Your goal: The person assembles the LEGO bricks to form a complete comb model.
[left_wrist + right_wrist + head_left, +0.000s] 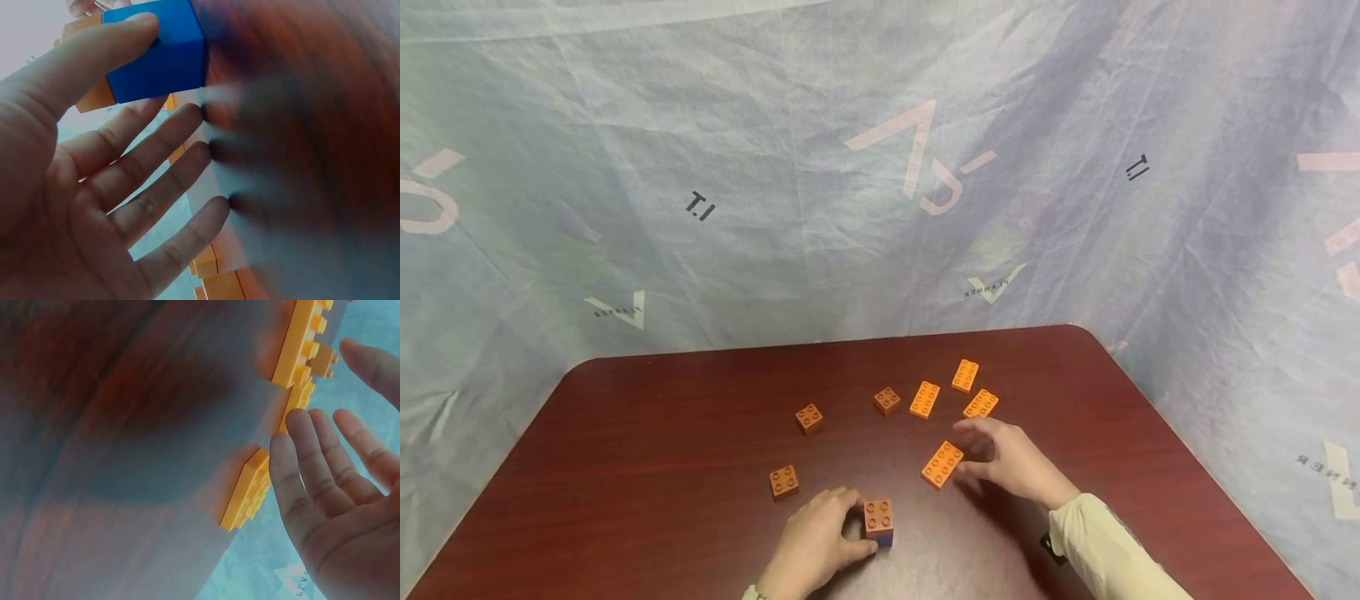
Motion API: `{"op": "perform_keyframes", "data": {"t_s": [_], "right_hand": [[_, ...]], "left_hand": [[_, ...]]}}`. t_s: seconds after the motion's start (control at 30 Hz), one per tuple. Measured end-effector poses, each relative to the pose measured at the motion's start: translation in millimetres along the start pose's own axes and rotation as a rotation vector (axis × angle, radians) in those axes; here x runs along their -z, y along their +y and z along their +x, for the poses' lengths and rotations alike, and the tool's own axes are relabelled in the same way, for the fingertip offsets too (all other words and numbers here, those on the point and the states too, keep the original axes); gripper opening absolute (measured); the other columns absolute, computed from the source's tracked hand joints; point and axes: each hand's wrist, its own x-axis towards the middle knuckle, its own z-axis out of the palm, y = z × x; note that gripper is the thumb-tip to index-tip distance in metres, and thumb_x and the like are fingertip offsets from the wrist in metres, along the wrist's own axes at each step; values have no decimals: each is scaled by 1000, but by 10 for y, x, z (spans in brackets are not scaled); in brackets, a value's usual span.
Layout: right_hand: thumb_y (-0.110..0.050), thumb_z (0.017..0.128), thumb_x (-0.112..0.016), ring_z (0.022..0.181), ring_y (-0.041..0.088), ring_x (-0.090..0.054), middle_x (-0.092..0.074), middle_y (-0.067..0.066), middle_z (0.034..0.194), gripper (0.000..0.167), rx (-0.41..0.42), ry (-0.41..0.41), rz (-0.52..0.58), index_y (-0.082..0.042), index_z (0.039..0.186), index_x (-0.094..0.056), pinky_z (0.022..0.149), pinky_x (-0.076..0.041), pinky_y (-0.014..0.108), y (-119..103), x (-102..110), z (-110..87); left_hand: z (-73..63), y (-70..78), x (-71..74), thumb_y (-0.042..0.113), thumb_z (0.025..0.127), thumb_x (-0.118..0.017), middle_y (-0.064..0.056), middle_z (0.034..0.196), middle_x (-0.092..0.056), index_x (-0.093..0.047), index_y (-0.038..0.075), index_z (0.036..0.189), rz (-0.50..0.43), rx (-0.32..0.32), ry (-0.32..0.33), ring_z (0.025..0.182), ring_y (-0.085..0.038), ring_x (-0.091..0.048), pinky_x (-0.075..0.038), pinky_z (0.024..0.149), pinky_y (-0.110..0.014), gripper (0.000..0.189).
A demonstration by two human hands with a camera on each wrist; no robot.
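with our left hand [814,537] we pinch a boxy, studded orange-on-blue stack [878,517], low at the glossy, grained table [662,467]; our right hand [1017,463], fingers loosely parted, is just beside a flat oblong brick [942,464]

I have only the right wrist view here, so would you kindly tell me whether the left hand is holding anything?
Observer: Yes, the left hand holds a small stack, an orange block on a blue one.
Operator: Thank you. Does anything lie loose near that hand?
Observer: Yes, in the head view a four-stud orange block lies on the table just beyond it.
Operator: And how many in all have eight studs?
Observer: The head view shows four eight-stud blocks, all orange.
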Motion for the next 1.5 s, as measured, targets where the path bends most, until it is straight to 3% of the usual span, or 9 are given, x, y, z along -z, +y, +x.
{"op": "perform_keyframes", "data": {"t_s": [0.3,0.53,0.83,1.17,1.27,1.4,1.5], "right_hand": [[-8,79,-87,89,20,-65,-70,7,111,51,18,-87,-4,0,124,-66,75,-56,35,20,4,95],[-4,75,-88,86,18,-62,-67,1,96,50,5,-136,-43,-3,121,-69,77,-55,35,41,-19,172],[2,73,-88,83,18,-56,-62,-1,90,48,3,-184,-79,-4,118,-71,73,-51,32,29,-21,242],[-9,73,-92,82,17,-55,-60,-2,88,37,10,-168,-135,-9,103,-72,74,-50,35,10,-63,200],[-15,72,-93,84,18,-56,-61,-3,89,39,36,-164,-151,-9,104,-72,75,-50,37,-7,-68,181],[-18,72,-93,98,28,-63,-66,-1,98,43,97,-144,-169,-9,110,-73,87,-53,47,-10,-110,167],[-19,74,-92,97,27,-63,-65,-2,100,41,140,-126,-174,-11,111,-75,86,-54,45,-5,-157,167]], "left_hand": [[5,2,-8,34,75,-90,-7,107,-71,-71,11,101,8,4,-7,101,-32,-67,-55,83,-53,40],[12,1,-20,34,76,-90,-11,112,-71,-71,10,103,-11,27,-40,104,-36,-66,-54,85,-57,40],[23,15,-11,32,76,-90,-14,116,-70,-71,9,103,-39,49,-56,108,-39,-65,-52,87,-60,40],[17,16,-9,32,76,-90,-12,113,-70,-71,9,103,-30,38,-47,106,-37,-65,-53,85,-59,40],[16,19,-8,31,76,-90,-15,116,-70,-71,8,104,-30,44,-48,108,-39,-65,-53,86,-60,41],[15,26,-4,31,76,-90,-16,118,-69,-71,8,105,-34,55,-53,110,-41,-64,-52,87,-61,42],[17,27,-1,31,76,-90,-16,117,-69,-71,8,105,-34,58,-54,110,-41,-64,-51,88,-61,42]]}}
